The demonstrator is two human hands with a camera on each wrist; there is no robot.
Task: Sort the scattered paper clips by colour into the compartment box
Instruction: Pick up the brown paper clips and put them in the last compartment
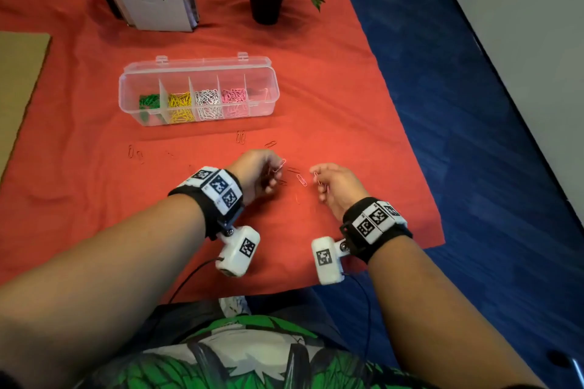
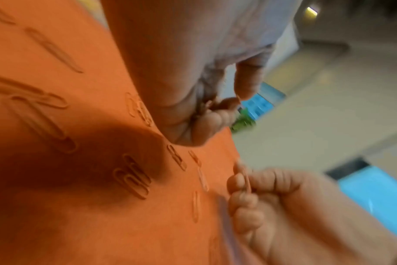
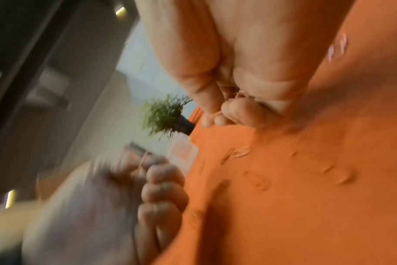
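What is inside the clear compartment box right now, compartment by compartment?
In the compartment box, left to right: green clips, yellow clips, white clips, pink clips. The rightmost compartment shows perhaps one reddish clip; against the red cloth, more cannot be ruled out.

The head camera looked steeply down over both forearms at the orange cloth (image 1: 94,183). Each wrist camera sat close, low and blurred, apparently facing the other hand; all shared the cloth.
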